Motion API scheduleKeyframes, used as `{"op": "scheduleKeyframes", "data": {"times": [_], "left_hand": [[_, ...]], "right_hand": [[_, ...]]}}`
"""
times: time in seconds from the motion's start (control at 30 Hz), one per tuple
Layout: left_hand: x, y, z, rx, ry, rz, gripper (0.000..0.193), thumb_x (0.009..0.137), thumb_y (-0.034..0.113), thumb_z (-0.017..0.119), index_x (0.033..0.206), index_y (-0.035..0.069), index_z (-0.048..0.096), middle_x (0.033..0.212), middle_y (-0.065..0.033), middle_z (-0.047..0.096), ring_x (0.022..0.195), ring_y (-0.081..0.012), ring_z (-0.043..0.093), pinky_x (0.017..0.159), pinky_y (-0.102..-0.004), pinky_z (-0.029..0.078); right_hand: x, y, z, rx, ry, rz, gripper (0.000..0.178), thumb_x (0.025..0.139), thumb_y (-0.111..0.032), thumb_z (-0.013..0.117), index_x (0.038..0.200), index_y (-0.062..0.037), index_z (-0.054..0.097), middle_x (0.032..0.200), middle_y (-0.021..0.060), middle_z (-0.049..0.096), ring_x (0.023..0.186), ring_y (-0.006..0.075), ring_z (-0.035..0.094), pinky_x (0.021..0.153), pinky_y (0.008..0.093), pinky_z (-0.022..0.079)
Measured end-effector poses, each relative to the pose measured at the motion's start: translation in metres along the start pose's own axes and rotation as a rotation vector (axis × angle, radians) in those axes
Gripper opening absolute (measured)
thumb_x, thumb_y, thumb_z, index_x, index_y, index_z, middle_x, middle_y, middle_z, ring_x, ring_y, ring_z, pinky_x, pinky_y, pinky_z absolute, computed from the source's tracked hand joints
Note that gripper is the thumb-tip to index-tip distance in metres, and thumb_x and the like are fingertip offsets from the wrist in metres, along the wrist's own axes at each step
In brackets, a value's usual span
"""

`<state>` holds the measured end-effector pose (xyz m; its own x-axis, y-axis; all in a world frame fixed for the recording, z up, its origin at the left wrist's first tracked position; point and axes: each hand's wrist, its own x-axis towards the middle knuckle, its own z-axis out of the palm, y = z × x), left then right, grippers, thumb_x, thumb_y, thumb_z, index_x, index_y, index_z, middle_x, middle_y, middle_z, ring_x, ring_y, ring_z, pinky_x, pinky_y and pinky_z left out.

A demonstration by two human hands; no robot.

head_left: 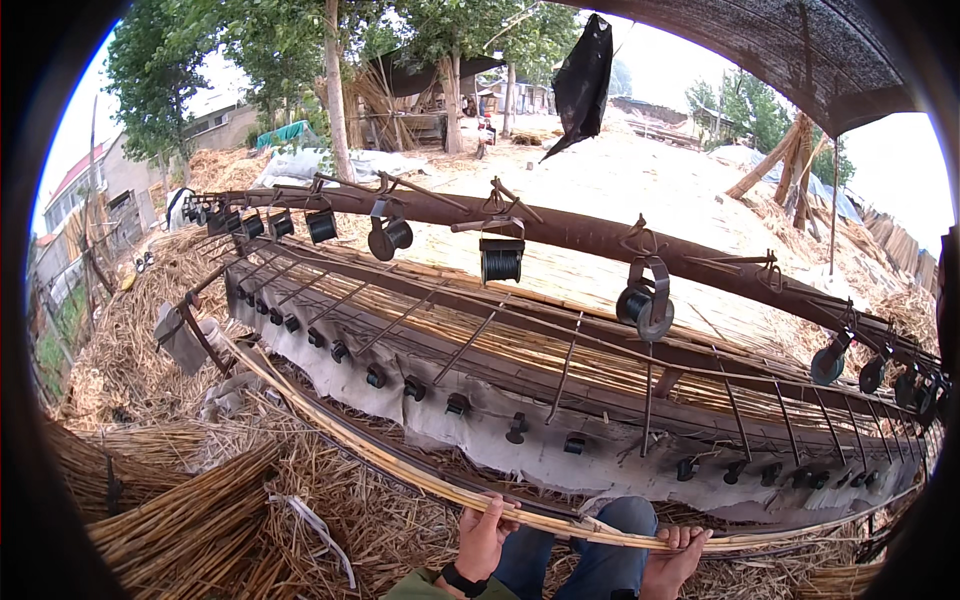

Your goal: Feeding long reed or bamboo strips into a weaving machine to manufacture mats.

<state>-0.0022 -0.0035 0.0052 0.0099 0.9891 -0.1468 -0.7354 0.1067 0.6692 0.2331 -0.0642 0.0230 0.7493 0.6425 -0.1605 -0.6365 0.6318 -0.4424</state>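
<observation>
A thin bundle of long reeds runs across in front of me, over my knees. My left hand is closed round it left of my knees, thumb on top. My right hand grips the same bundle farther right, its fingers curled over the top. Just beyond stands a long rusty metal frame with thin rods slanting across it. Spools of dark wire hang from its upper pipe. Smaller dark spools hang along its near side, before a grey cloth.
Reeds lie side by side as a sheet behind the rods. Bundled reeds rest on the straw-covered ground at left. A black cloth hangs overhead near a dark shade net. Trees and leaning poles stand farther off.
</observation>
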Motion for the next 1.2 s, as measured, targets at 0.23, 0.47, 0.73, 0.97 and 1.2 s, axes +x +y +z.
{"op": "scheduleKeyframes", "data": {"times": [0.23, 0.47, 0.73, 0.97, 1.2], "left_hand": [[-0.0004, -0.0002, 0.0008, -0.012, -0.004, -0.011, 0.012, 0.09, 0.015, 0.051, 0.1, 0.008, 0.049, 0.091, -0.0085, 0.059, 0.081, -0.0159, 0.058, 0.064, -0.0278, 0.048], [-0.0015, 0.0002, 0.0017, -0.011, -0.024, -0.029, 0.014, 0.09, 0.015, 0.052, 0.101, 0.008, 0.05, 0.091, -0.0079, 0.058, 0.083, -0.0165, 0.057, 0.065, -0.0279, 0.047], [-0.0009, 0.0, 0.0007, 0.005, -0.009, -0.036, 0.012, 0.089, 0.015, 0.052, 0.099, 0.008, 0.05, 0.09, -0.0071, 0.058, 0.085, -0.017, 0.058, 0.065, -0.028, 0.048], [-0.0002, -0.0011, 0.0017, 0.014, 0.006, -0.029, 0.015, 0.089, 0.019, 0.054, 0.097, 0.007, 0.05, 0.089, -0.0089, 0.061, 0.072, -0.0128, 0.058, 0.062, -0.0251, 0.049], [0.0002, -0.0017, 0.0009, 0.005, 0.005, -0.03, 0.01, 0.089, 0.014, 0.052, 0.097, 0.007, 0.051, 0.089, -0.0067, 0.058, 0.085, -0.0172, 0.058, 0.064, -0.0287, 0.05]], "right_hand": [[-0.0004, 0.0011, 0.0017, 0.013, 0.012, 0.003, 0.03, 0.095, -0.036, 0.038, 0.076, -0.0121, 0.039, 0.056, -0.0022, 0.029, 0.049, 0.0087, 0.03, 0.051, 0.025, 0.038], [-0.0014, 0.0021, 0.0034, 0.001, 0.034, 0.006, 0.03, 0.095, -0.036, 0.037, 0.077, -0.0124, 0.039, 0.056, -0.0023, 0.028, 0.05, 0.009, 0.03, 0.051, 0.0254, 0.037], [-0.0006, 0.0022, 0.0007, 0.009, 0.003, 0.011, 0.029, 0.095, -0.036, 0.038, 0.077, -0.0123, 0.038, 0.057, -0.0024, 0.028, 0.051, 0.009, 0.03, 0.052, 0.0249, 0.037], [-0.0017, 0.0017, 0.0022, 0.004, 0.019, 0.015, 0.029, 0.095, -0.036, 0.038, 0.078, -0.0124, 0.039, 0.057, -0.0026, 0.028, 0.051, 0.0087, 0.03, 0.053, 0.0245, 0.037], [-0.001, 0.0022, 0.0008, -0.012, 0.022, 0.008, 0.029, 0.095, -0.036, 0.038, 0.078, -0.012, 0.039, 0.057, -0.0027, 0.028, 0.051, 0.0086, 0.031, 0.053, 0.0251, 0.038]]}}
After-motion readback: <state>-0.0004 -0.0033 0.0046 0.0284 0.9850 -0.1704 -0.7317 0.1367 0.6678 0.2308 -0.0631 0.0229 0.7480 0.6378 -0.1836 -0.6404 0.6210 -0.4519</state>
